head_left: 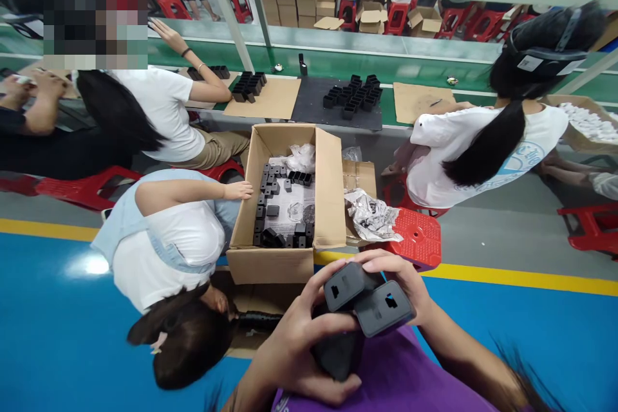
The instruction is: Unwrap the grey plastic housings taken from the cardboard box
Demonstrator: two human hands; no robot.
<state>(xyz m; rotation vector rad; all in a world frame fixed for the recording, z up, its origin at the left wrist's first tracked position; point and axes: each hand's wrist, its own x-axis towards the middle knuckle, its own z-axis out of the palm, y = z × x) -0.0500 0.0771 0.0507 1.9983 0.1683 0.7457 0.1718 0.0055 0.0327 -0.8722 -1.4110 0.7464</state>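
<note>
Close to my body, my left hand [297, 335] is wrapped round a black plastic housing [344, 288] with a small cut-out in its end face. Below it, another dark housing [338, 355] sits between the same hand's thumb and fingers. My right hand [403, 273] grips a similar black housing [385, 310], tilted and pressed against the first one. Its cut-out end faces up toward me. The far sides of these pieces are hidden by my fingers. Ahead stands an open cardboard box [329, 190] with several black housings [273, 211] on printed paper inside.
A co-worker [178, 232] bends at the left, one hand on the box edge. Two seated people flank a bench with black housings [355, 95] on a dark mat. A red stool [418, 235] and crumpled paper [369, 212] lie right of the box.
</note>
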